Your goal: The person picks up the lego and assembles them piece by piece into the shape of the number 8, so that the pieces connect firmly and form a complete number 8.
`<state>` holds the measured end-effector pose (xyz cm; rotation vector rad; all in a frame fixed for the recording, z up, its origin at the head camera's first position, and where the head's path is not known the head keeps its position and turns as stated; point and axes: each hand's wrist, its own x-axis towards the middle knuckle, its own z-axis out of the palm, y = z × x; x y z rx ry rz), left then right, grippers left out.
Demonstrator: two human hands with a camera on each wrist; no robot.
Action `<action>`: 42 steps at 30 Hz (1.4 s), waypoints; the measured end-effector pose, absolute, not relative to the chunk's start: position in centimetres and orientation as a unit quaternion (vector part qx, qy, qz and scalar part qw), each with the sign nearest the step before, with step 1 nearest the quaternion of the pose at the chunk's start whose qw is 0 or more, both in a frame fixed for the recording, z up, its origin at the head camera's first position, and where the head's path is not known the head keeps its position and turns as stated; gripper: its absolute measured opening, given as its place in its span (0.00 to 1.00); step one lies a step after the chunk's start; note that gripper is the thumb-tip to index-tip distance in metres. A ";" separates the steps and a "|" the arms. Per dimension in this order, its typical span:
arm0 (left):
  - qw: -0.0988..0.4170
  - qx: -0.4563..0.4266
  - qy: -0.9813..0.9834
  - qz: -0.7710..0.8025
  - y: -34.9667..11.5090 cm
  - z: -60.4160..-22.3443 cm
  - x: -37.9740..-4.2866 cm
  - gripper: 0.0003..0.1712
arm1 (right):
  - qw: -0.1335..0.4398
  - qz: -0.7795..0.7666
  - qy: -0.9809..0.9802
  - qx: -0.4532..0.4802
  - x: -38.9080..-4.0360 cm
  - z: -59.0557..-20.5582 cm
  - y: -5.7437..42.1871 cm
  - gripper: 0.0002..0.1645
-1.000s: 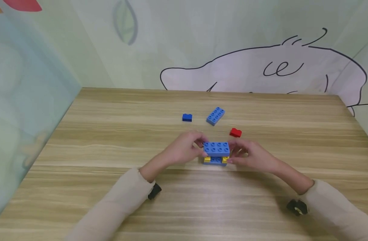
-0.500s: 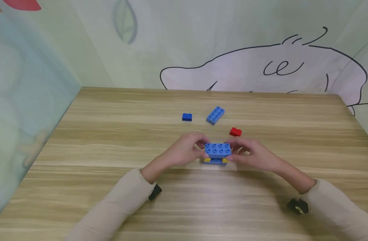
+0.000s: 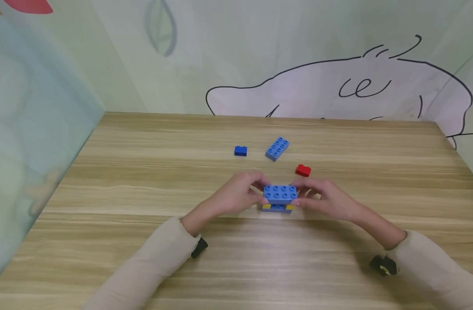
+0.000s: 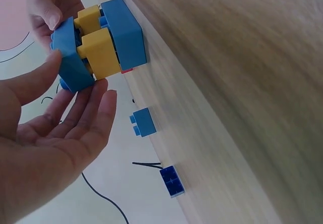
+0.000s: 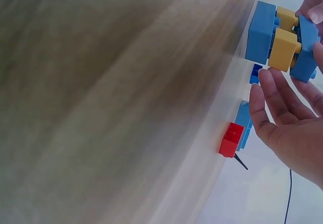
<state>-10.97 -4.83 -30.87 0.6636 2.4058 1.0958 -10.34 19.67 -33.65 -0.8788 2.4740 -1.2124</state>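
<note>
My left hand [image 3: 240, 192] pinches the left end of a long blue brick [image 3: 280, 194], thumb in front and fingers behind. At its other end my right hand [image 3: 323, 199] pinches the same brick. Beneath it are two yellow bricks [image 4: 101, 52], set apart on a lower blue brick [image 4: 126, 32] at the table. Yellow studs show in a narrow gap below the upper brick in the left wrist view. The stack also appears in the right wrist view, with a yellow brick [image 5: 283, 50] between the two blue ones.
Beyond the hands on the wooden table [image 3: 143, 172] lie a small dark blue brick [image 3: 240, 151], a long blue brick [image 3: 277, 149] set at a slant, and a red brick [image 3: 303, 170]. A wall with a printed drawing [image 3: 337, 77] stands behind the table.
The upper blue brick has shifted slightly right and toward me over the yellow bricks. My right thumb has moved up from beside the right yellow brick to the upper blue brick's end.
</note>
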 end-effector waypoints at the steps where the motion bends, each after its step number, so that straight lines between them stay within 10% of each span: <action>1: 0.207 0.240 0.863 0.393 -4.8 -30.8 -10.9 0.17 | 0.124 -0.415 0.849 -0.302 -10.3 -33.6 19.7 0.22; 42: 0.201 0.257 0.864 0.383 -4.8 -30.9 -10.9 0.18 | 0.101 -0.361 0.882 -0.286 -9.6 -33.3 19.2 0.25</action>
